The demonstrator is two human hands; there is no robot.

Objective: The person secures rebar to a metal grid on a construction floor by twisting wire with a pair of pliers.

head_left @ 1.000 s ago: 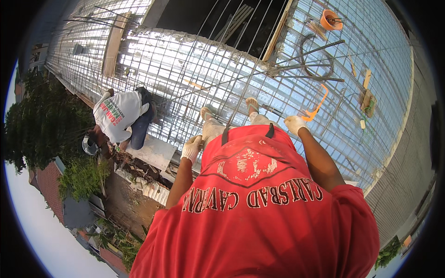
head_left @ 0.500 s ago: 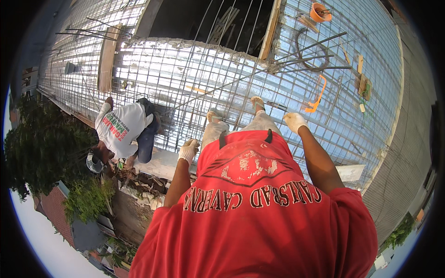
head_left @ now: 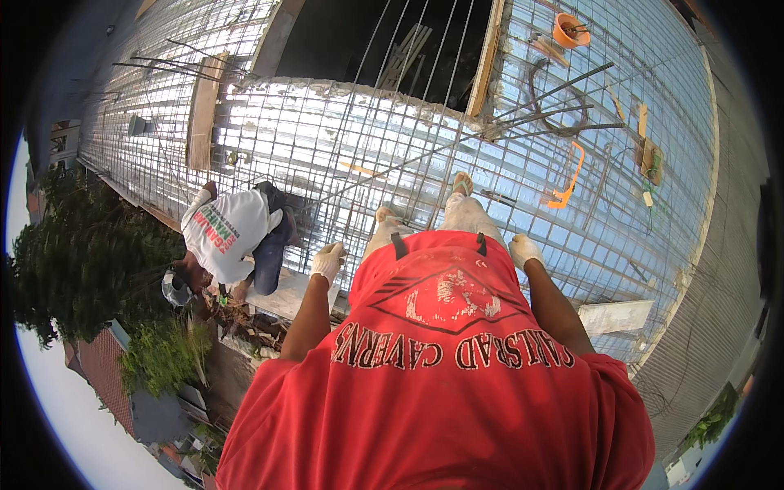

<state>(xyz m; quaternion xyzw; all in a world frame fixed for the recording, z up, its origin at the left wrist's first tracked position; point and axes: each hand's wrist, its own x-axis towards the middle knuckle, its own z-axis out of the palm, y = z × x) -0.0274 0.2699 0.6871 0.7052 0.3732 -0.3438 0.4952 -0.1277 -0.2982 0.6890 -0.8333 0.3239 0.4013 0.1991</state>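
Note:
My left hand (head_left: 328, 260), in a whitish work glove, hangs beside my left thigh above the steel mesh. Its fingers are curled together; whatever they hold, if anything, is hidden. By my right thigh is my right hand (head_left: 525, 250), gloved alike, its fingers drawn in and the palm out of sight. Beneath both hands stretches a rebar mesh (head_left: 384, 155) over shiny metal decking, where my sandalled feet (head_left: 462, 183) stand. A dark slim tool (head_left: 498, 197) lies on the mesh ahead of my right hand, apart from it. Farther right rests an orange hacksaw (head_left: 571, 180).
A co-worker in a white shirt (head_left: 224, 233) crouches at the left near the slab's edge. Ahead is a dark opening (head_left: 343, 45) crossed by bars. Loose rebar (head_left: 563, 102) juts up beside it. An orange bucket-like container (head_left: 571, 31) and wooden boards (head_left: 204, 114) rest on the mesh.
My right hand has drawn back toward my thigh, away from the slim tool on the mesh. My left hand has stayed by my side. The whole view has shifted slightly.

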